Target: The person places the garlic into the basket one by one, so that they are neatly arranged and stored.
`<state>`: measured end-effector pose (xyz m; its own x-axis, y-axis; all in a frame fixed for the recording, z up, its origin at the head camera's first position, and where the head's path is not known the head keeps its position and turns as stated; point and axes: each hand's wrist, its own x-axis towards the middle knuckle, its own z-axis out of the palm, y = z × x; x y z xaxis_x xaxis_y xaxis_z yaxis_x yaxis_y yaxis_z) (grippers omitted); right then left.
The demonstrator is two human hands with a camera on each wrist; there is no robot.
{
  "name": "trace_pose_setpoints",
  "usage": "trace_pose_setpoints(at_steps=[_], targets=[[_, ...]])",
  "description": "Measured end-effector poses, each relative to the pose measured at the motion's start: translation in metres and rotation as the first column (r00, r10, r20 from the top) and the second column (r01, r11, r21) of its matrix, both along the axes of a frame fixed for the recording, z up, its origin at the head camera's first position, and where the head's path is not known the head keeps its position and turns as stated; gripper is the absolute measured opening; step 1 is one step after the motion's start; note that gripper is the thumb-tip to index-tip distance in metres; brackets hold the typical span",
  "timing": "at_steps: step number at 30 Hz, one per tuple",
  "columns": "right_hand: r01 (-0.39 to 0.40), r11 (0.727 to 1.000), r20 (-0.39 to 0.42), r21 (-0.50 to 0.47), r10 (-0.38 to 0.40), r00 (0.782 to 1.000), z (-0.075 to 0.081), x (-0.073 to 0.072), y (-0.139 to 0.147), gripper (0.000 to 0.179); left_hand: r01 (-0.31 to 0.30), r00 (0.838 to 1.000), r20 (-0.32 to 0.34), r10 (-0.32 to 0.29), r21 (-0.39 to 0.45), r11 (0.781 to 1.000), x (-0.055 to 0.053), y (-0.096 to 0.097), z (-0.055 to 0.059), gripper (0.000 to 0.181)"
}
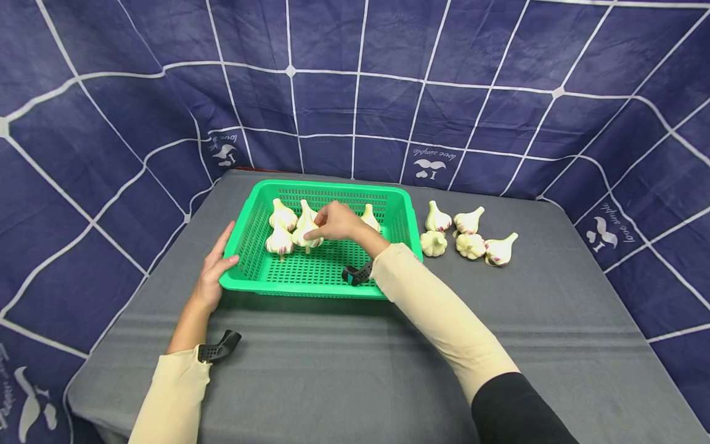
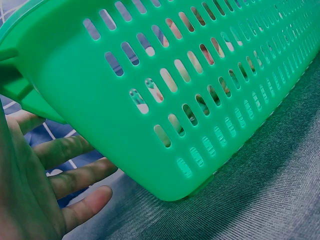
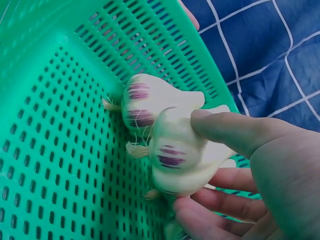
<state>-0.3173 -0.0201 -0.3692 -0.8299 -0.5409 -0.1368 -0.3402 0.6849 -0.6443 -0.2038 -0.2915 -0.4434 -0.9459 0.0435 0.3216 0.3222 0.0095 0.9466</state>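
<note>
A green plastic basket with slotted walls stands on the grey table. My left hand is at its left end, thumb on the rim and the other fingers fairly straight along the outside. The left wrist view shows those fingers spread beside the end wall. Inside the basket, my right hand holds a garlic bulb between thumb and fingertips. Beside that bulb lies another garlic bulb with purple streaks. More bulbs sit at the basket's left, and one garlic bulb lies toward the right, partly hidden by my hand.
Right of the basket, several garlic bulbs lie grouped on the grey cloth-covered table. A dark blue curtain with white grid lines hangs behind the table and at both sides.
</note>
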Motion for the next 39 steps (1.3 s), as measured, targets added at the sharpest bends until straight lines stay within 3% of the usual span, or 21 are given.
trace_pose_setpoints(at_steps=[11,22,39], targets=[[-0.054,0.993,-0.046,0.106,0.059,0.997,-0.008,-0.001,-0.002,0.021,-0.008,1.000,-0.010,0.008,-0.019,1.000,-0.001,-0.001,0.000,0.071],[-0.047,0.990,-0.023,0.135,0.050,0.998,-0.008,0.000,-0.003,0.045,0.006,1.000,-0.018,-0.006,-0.007,1.000,-0.002,-0.002,-0.001,0.072],[-0.053,0.985,-0.061,0.162,0.064,0.996,0.004,0.001,0.001,0.049,0.000,1.000,-0.017,-0.001,-0.025,1.000,-0.001,-0.001,-0.001,0.071]])
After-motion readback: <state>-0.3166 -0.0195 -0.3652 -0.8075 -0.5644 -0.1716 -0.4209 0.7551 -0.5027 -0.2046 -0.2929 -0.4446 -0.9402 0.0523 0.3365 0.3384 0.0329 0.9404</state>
